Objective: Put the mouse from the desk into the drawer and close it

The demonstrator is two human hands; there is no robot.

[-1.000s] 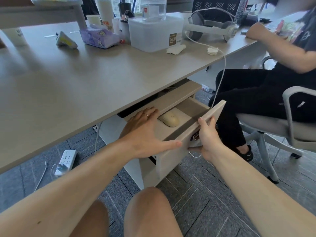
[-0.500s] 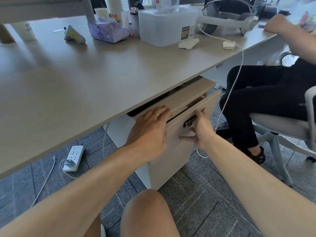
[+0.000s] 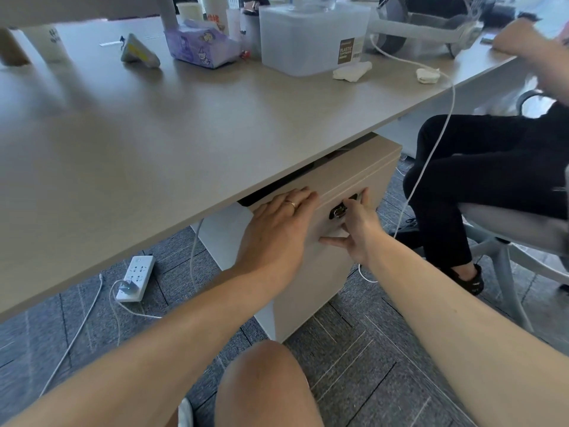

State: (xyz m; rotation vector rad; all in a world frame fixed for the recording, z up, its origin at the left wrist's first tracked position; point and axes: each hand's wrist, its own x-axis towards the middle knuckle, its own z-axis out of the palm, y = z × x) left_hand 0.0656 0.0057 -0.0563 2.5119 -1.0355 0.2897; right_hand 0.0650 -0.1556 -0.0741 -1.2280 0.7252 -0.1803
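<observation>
The drawer (image 3: 326,211) sits under the near edge of the table (image 3: 184,134), at the top of a pale beige cabinet (image 3: 311,272), and its front lies flush with the cabinet face, shut. It is plain and smooth, with a small dark metal lock (image 3: 338,211) near its right end. The mouse cannot be seen.

The left hand (image 3: 277,229) lies flat on the top left part of the drawer front, fingers (image 3: 303,195) straight and close together, holding nothing, a ring (image 3: 291,204) on one of them. The right hand (image 3: 358,224) rests against the front just right of the lock, fingers spread, thumb pointing left along the panel, gripping nothing.

The table is a broad grey-brown top. Along its far edge stand a clear plastic box (image 3: 311,41), a purple tissue pack (image 3: 200,46), a small grey wedge (image 3: 138,52) and a headset (image 3: 425,29); two crumpled white scraps (image 3: 352,70) lie near the box. A white cable (image 3: 431,149) drops over the table's right edge to the floor.

The floor (image 3: 354,349) is grey carpet tile. A white power strip (image 3: 135,277) lies under the table to the left of the cabinet. To the right, close by the cabinet, another person in dark trousers (image 3: 477,180) sits on a grey chair (image 3: 508,229). The wearer's bare knee (image 3: 264,383) is just in front of the cabinet, leaving a narrow strip of open floor between.
</observation>
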